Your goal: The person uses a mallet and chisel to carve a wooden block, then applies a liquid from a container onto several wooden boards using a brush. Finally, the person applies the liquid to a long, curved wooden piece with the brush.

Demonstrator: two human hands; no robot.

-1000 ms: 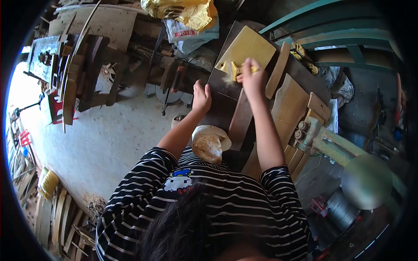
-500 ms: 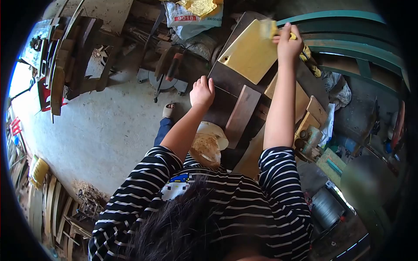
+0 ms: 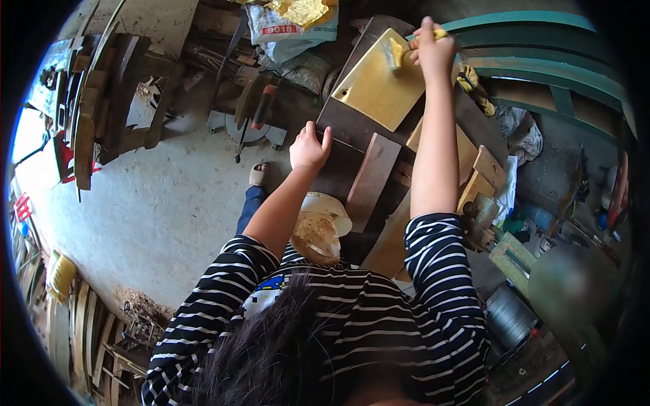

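Yellow-brown board (image 3: 382, 81) lies on the dark desk (image 3: 349, 125), tilted across it with its holed corner toward the left, and the brush (image 3: 396, 53) has just come back from its far right corner to a spot over the upper part of its face. Half a second ago the bristles were out by that corner; now they are well inside the edge, so the brushing appears to be under way on the far part of the board. The right hand (image 3: 434, 53) has its grip clamped on the brush, with the thumb raised. The left hand (image 3: 309, 145) has hardly shifted: near the desk's left edge, it shows nothing in its grip, thumb and fingers apart.

Much of the brush handle is hidden by the right hand, and the bristles are blurred, so whether they touch the board cannot be told, nor whether its surface is wet. Whether the left hand rests on the desk is also unclear. Close to the body sits a white tub (image 3: 328, 203), stained brown; what it holds is hard to make out. Beside it lies a reddish-brown plank (image 3: 372, 181). The right forearm covers part of some lighter wood (image 3: 467, 150), and a round shape (image 3: 569, 284) at the lower right is too blurred to name.
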